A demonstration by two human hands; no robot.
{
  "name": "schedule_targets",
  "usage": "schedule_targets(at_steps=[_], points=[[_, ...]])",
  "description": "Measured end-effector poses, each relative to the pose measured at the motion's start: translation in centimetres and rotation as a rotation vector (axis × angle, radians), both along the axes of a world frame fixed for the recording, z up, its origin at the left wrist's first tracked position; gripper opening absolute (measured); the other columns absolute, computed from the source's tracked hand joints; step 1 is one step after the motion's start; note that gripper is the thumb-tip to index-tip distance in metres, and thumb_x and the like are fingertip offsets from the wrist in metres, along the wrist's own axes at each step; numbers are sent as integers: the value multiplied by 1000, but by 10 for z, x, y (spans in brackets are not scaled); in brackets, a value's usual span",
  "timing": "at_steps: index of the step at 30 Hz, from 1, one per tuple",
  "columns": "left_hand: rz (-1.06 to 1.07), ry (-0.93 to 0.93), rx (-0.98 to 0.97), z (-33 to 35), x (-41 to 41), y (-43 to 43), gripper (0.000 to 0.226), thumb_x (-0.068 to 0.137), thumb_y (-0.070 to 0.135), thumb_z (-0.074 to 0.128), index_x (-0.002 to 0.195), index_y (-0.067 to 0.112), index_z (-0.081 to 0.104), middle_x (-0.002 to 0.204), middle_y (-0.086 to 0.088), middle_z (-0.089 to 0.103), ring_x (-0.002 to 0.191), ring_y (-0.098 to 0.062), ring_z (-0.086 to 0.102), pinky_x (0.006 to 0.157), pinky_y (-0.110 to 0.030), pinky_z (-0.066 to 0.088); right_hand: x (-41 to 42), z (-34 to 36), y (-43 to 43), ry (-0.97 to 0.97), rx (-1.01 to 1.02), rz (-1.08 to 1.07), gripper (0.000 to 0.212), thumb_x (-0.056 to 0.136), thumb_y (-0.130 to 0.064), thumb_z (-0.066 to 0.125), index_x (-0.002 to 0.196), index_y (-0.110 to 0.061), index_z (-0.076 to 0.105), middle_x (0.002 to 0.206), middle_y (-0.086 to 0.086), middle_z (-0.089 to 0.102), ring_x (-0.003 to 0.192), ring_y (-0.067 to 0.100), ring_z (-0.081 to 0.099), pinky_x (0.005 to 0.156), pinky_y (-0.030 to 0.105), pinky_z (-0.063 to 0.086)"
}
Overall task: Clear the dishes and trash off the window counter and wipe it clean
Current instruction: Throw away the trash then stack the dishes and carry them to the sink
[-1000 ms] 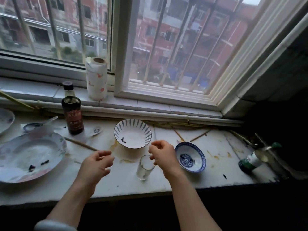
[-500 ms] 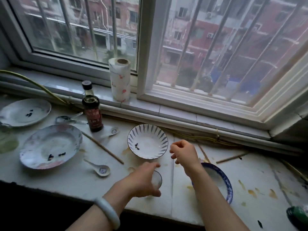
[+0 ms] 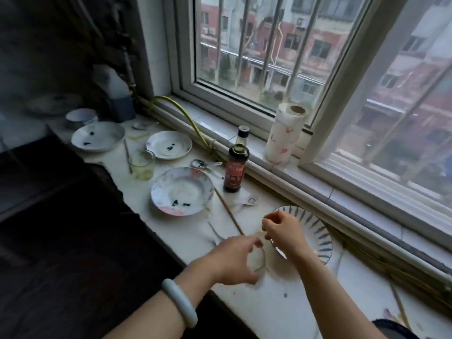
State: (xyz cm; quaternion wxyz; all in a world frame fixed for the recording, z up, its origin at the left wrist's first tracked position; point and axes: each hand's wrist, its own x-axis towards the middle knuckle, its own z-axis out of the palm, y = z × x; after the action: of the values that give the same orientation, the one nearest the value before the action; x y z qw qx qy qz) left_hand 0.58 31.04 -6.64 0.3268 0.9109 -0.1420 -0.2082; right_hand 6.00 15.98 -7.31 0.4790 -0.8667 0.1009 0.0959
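On the stained window counter (image 3: 186,231), past dirty plates (image 3: 181,190) and a sauce bottle (image 3: 236,165), the left hand (image 3: 234,259) wraps a small clear glass (image 3: 257,259) near the front edge, while the right hand (image 3: 285,232), loosely curled and empty, hovers before the striped bowl (image 3: 315,234).

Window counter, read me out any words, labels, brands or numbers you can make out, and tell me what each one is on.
No text here can be read.
Dark glass sauce bottle with a black cap: its red label carries white characters, too blurred to read.
White ceramic spoon beside the bottle: a small round mark, too small to read.
White paper towel roll: only a red printed pattern, no words.
Plates, bowls and glasses: no lettering visible.
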Motion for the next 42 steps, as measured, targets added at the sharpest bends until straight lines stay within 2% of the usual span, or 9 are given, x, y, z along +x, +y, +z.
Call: schedule_targets(at_steps=[4,8,11,14,19,26,32,35,42], points=[[193,-26,-28,14,16,70,67,70,35,73,131,36,47,124,10,54,107,-6,55,93,-25,49,21,-29,52,7,-191,150,10,83,-16,56,84,-14,66,82,2,69,79,23,67,71,32,51],[297,-40,-54,24,35,133,66,70,32,77,129,37,48,119,9,53,102,-7,57,89,-25,52,27,-63,102,73,-498,369,33,87,-30,55,115,-13,59,117,10,64,110,29,58,85,31,45],[326,-51,-81,27,52,172,65,68,33,79,126,38,49,114,10,55,97,-2,58,82,-22,53,22,-78,123,98,-680,459,31,88,-32,50,110,-11,53,116,12,61,106,33,58,80,36,46],[313,-60,-88,28,70,202,67,67,37,81,126,38,49,114,10,55,99,-4,58,81,-22,51,23,-86,134,89,-758,436,25,94,-28,44,111,-11,51,115,12,60,106,33,58,77,34,43],[282,-58,-124,25,97,234,67,67,34,81,126,36,49,114,9,55,101,-8,58,83,-29,54,25,-88,147,53,-846,398,34,103,-29,27,112,-10,54,115,12,62,105,32,59,80,35,44],[229,-24,-197,21,123,249,68,68,27,83,127,33,50,113,5,55,100,-11,58,83,-29,52,22,-74,145,62,-946,276,23,89,-6,36,101,-10,55,105,13,64,98,34,61,71,37,44],[244,-7,-258,24,136,248,68,67,26,83,127,33,50,112,7,55,99,-10,58,81,-31,55,50,-41,122,-35,-960,169,19,91,-14,39,98,-12,57,102,10,63,89,33,61,67,35,42],[280,-9,-289,28,141,247,67,68,24,83,126,32,51,112,5,56,100,-11,58,80,-31,54,71,-32,107,-98,-954,115,25,92,-16,38,101,-11,61,104,10,64,89,31,61,66,33,42],[389,-46,-291,38,153,258,64,70,21,82,125,32,51,112,4,55,99,-11,57,76,-26,54,114,-45,86,-34,-855,44,26,93,-22,40,91,-16,65,102,4,63,85,25,60,65,31,46]])
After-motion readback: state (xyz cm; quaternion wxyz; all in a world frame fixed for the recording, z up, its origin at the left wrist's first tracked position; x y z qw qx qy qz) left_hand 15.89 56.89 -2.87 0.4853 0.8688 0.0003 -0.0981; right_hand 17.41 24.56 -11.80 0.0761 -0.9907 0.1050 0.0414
